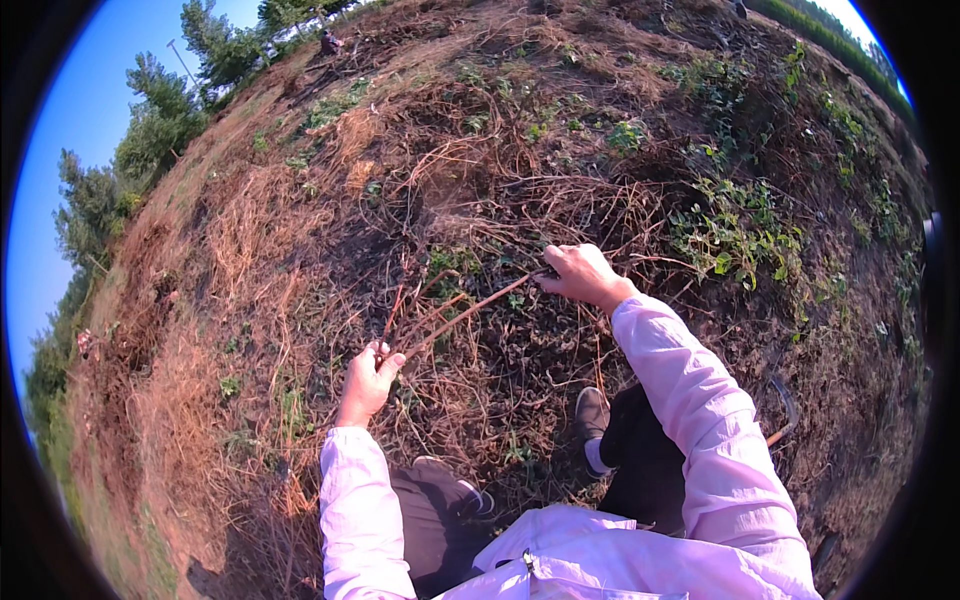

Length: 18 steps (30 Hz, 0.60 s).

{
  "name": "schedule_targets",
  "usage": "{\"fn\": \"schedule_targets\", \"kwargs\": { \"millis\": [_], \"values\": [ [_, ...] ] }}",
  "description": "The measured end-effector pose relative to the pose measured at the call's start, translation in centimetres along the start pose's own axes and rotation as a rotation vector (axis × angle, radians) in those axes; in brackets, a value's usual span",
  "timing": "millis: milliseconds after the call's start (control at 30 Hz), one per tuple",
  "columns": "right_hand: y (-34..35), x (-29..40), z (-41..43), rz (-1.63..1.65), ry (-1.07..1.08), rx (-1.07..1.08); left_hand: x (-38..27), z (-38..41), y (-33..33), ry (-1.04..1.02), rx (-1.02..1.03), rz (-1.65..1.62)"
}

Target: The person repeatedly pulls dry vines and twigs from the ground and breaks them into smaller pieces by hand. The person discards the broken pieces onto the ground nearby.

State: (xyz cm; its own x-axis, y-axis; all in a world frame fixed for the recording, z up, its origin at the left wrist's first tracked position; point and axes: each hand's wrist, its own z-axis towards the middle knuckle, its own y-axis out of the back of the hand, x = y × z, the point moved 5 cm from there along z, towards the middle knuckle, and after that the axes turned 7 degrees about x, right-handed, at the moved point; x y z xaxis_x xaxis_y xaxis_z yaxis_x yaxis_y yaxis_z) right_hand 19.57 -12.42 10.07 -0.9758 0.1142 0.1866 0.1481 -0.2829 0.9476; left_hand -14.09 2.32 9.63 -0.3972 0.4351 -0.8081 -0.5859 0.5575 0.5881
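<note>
My left hand [370, 380] is closed around the lower ends of several thin dry stems, which fan out above the fingers. One longer brown stem [469, 311] runs up and right from it to my right hand [586, 276], whose thumb and fingers pinch its far end. The stem spans the gap between both hands, above a mat of dry vines and withered leaves [517, 345]. Some green leaves [450, 262] show just beyond the stems. A sickle [787, 420] with a curved blade and a wooden handle lies on the ground beside my right forearm, which partly hides it.
Tangled dry vines [577, 202] spread ahead, with a leafy green plant [739, 232] to their right. My shoes [592, 412] stand apart among the stalks. Dry grass [247, 232] covers the left slope. A person [330, 43] is far off, near trees [161, 112].
</note>
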Motion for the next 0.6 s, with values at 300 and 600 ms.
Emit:
{"fn": "schedule_targets", "kwargs": {
  "millis": [300, 600],
  "values": [
    [-0.3, 0.5, 0.0, -0.015, 0.128, 0.004, 0.4, -0.5, 1.2, 0.015, 0.031, -0.121],
    [1.9, 3.0, -0.2, 0.075, 0.19, -0.08, 0.3, -0.8, 1.3, 0.072, 0.075, -0.2]
  ]
}}
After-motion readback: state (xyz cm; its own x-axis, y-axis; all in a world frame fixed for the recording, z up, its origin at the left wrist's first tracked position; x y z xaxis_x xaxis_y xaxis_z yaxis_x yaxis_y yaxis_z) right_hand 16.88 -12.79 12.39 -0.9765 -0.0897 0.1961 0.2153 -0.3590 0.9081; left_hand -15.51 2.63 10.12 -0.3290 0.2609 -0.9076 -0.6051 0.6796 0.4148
